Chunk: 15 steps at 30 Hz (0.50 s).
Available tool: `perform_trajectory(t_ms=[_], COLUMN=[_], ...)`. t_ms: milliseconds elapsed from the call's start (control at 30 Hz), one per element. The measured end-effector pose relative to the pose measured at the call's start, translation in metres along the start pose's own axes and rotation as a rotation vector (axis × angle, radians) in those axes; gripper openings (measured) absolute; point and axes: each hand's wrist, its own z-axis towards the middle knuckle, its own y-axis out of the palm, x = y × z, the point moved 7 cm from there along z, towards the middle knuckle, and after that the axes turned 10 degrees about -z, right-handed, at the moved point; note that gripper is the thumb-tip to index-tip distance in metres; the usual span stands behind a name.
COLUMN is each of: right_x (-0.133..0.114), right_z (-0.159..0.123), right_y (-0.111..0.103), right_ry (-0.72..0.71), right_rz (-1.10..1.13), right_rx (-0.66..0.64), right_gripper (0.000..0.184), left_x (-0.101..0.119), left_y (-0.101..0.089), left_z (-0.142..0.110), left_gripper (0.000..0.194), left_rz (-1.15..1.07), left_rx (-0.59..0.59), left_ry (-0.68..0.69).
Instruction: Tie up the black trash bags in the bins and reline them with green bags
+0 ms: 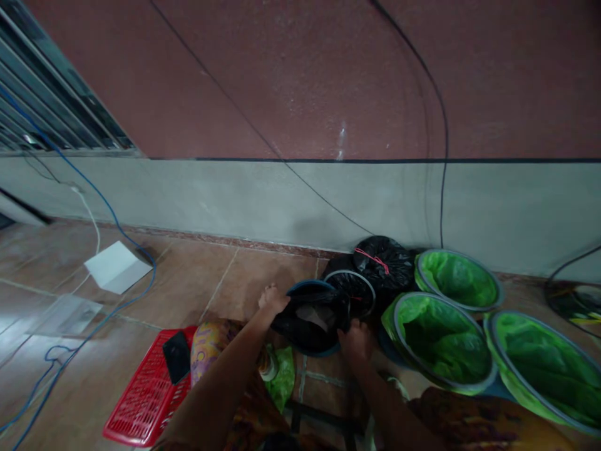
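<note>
A round blue bucket (305, 287) lined with a black plastic bag (312, 316) stands on the tiled floor by the wall. My left hand (272, 299) is closed on the bag's edge at the bucket's left rim. My right hand (355, 340) is closed on the bag's edge at the near right rim. The fingertips of both hands are partly hidden by the plastic.
A second black-lined bucket (353, 288) and a tied black bag (385, 263) stand behind. Three green-lined buckets (441, 341) fill the right. A red basket (145, 391) with a dark phone (176, 356) lies at the left, beside a white box (115, 266) and blue cable (94, 188).
</note>
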Motion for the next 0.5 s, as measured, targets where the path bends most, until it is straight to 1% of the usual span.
perform_trajectory(t_ms=[67,133,200,267,367,433,500], right_x=[-0.001,-0.003,-0.002,0.003,0.014,0.022,0.028], right_z=[0.0,0.002,0.007,0.015,0.029,0.039,0.047], right_y=[0.001,0.002,0.002,0.003,0.005,0.006,0.007], right_ry=[-0.043,-0.096,-0.109,-0.076,0.017,0.089,0.15], right_rz=[-0.026,-0.027,0.013,0.109,0.372,0.639,0.879], right_rx=[-0.01,-0.022,-0.023,-0.027,-0.04,-0.037,-0.035], right_gripper=[0.026,0.019,0.018,0.019,0.02,0.018,0.021], left_x=[0.003,0.002,0.0,-0.002,-0.003,-0.001,-0.001], left_y=[0.013,0.025,0.031,0.031,0.023,0.014,0.003], left_z=[0.007,0.012,0.015,0.017,0.019,0.022,0.024], left_gripper=[0.058,0.045,0.03,0.02,0.017,0.021,0.023], left_rz=[0.026,0.033,0.037,0.04,0.011,-0.092,-0.242], left_rx=[-0.072,-0.153,-0.181,-0.173,-0.154,-0.128,-0.08], left_ry=[0.022,0.035,0.04,0.05,0.061,0.066,0.046])
